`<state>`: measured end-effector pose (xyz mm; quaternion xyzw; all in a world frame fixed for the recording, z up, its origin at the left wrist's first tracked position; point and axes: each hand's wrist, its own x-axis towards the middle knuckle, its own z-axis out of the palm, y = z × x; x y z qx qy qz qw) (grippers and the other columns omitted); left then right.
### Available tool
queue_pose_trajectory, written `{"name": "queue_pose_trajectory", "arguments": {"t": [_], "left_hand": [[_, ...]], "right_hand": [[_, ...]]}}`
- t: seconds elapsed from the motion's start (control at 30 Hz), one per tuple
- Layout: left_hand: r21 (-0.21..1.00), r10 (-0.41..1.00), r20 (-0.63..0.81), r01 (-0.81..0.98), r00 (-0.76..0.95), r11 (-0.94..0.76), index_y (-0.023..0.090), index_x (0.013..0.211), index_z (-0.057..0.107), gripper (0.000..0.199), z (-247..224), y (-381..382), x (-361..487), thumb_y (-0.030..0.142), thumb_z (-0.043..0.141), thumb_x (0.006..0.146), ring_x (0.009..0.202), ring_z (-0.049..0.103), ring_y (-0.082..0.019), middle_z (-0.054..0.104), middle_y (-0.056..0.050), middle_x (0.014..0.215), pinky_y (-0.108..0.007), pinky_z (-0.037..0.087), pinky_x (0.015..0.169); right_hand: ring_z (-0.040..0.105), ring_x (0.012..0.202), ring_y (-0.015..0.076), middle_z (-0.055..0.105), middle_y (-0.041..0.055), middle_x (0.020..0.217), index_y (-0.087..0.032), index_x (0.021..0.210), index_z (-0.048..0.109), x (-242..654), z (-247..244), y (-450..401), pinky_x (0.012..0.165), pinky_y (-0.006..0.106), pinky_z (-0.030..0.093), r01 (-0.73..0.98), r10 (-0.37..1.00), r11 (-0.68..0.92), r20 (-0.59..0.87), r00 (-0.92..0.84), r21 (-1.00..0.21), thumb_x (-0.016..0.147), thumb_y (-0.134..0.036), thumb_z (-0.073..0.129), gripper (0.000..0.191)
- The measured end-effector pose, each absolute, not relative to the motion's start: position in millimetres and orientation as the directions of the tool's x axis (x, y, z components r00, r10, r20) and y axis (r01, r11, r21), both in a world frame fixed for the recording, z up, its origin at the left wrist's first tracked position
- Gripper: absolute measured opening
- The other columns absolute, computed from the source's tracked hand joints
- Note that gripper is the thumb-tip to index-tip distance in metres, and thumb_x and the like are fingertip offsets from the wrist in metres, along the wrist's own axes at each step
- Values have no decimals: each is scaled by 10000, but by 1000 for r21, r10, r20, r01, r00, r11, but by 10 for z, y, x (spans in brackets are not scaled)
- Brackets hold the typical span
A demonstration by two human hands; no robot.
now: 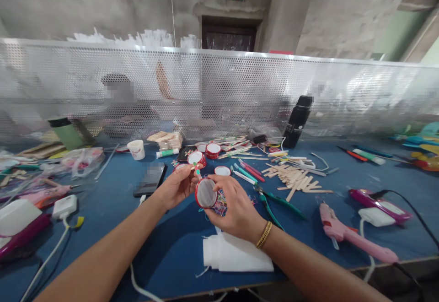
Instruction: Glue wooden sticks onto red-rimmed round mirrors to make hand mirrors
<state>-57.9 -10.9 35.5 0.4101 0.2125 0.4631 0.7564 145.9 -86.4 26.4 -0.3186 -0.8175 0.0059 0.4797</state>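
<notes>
My right hand (233,206) grips a small round disc (206,193) with a red rim and a greyish face, fingers around its right side and bottom. Pinched in my left hand (180,184) is a thin decorated stick (196,168) with green and red on it, its lower end at the disc's top edge. Whether stick and disc are joined, I cannot tell. Behind my hands stand red-rimmed round pieces (213,150), some stacked. Coloured thread bits (221,203) lie under the disc. A folded white cloth (240,252) is just in front of my right hand.
Green-handled pliers (267,206), wooden sticks (297,178) and a pink glue gun (353,233) lie to the right. A black bottle (297,122) stands behind them. On the left are a phone (151,179), a paper cup (136,149) and a white adapter (65,206) with its cable.
</notes>
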Motion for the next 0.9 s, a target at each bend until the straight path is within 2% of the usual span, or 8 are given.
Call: {"name": "queue_pose_trajectory", "arguments": {"t": [0.23,0.9], "left_hand": [[822,868,69,-521,492,231,110,959,670,341,367,-117,-586,302,809,715,626,594,-77,638,-20,734,-165,521,610],[837,884,88,-515,460,184,124,927,675,323,351,-107,-593,315,816,707,634,580,-79,615,-4,716,-173,518,613]], "right_hand": [[544,1174,275,596,127,1235,-224,1015,447,1439,251,-862,998,483,466,521,518,797,789,-330,-305,725,-233,689,377],[535,1183,271,585,132,1238,-218,1076,438,1431,241,-830,1016,470,449,499,530,800,783,-326,-334,731,-233,687,426]]}}
